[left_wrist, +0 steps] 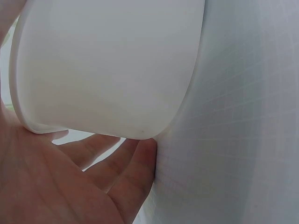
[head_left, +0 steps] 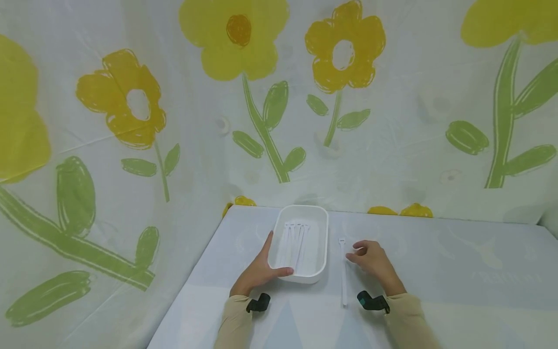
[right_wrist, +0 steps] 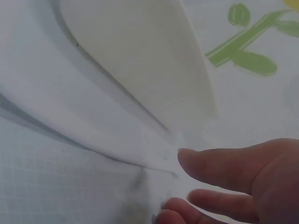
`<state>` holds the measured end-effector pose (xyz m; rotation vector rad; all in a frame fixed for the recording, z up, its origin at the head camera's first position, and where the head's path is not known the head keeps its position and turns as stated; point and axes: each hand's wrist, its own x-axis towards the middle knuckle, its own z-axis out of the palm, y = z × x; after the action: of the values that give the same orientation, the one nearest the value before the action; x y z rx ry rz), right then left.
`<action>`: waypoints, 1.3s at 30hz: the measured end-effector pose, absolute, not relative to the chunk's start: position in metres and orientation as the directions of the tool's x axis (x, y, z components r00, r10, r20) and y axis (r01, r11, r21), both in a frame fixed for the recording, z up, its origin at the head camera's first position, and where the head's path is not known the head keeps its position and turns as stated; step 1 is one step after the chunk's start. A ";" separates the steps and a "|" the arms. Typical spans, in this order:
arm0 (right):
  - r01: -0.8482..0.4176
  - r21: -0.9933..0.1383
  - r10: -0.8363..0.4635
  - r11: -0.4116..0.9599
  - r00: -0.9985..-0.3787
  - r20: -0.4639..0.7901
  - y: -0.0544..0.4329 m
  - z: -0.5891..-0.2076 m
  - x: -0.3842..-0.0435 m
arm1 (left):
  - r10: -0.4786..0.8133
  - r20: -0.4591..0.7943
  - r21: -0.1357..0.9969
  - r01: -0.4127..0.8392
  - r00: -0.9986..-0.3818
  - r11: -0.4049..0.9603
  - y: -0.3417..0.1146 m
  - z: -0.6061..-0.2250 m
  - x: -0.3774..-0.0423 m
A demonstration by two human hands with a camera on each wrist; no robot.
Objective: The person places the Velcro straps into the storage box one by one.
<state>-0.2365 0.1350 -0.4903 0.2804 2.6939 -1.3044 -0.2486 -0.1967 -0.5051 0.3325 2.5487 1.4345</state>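
Observation:
A white rectangular container (head_left: 323, 245) stands on the table, with several white cable ties (head_left: 300, 248) lying lengthwise inside. My left hand (head_left: 258, 271) grips its near left corner. The thumb lies at the near rim and the fingers go along the left side; in the left wrist view, fingertips (left_wrist: 147, 151) touch the outer wall. To the right of the container, a single white cable tie (head_left: 343, 278) lies on the table, its square head at the far end. Just right of this tie is my right hand (head_left: 374, 261), thumb and fingers apart, nothing visible between them.
The pale table (head_left: 462, 271) reaches back to a hanging cloth (head_left: 392, 160) printed with yellow flowers, which also closes off the left side. A dark wrist mount (head_left: 259, 303) sits on the left wrist, and another dark mount (head_left: 372, 301) on the right.

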 end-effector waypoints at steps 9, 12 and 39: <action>0.197 -0.742 0.092 0.641 -0.979 -0.181 0.124 -0.492 -0.235 | 0.320 -0.047 0.869 0.120 -0.946 0.480 -0.197 -0.502 -0.250; 0.188 -0.737 0.083 0.649 -0.981 -0.177 0.121 -0.492 -0.235 | 0.320 -0.049 0.869 0.118 -0.946 0.480 -0.197 -0.503 -0.250; 0.190 -0.682 0.106 0.707 -0.981 -0.163 0.114 -0.484 -0.231 | 0.310 -0.063 0.867 0.102 -0.949 0.488 -0.194 -0.504 -0.250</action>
<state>-0.2305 0.1142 -0.4838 0.2439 2.7978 -1.1363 -0.2503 -0.1942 -0.5038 0.3539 2.5215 1.4484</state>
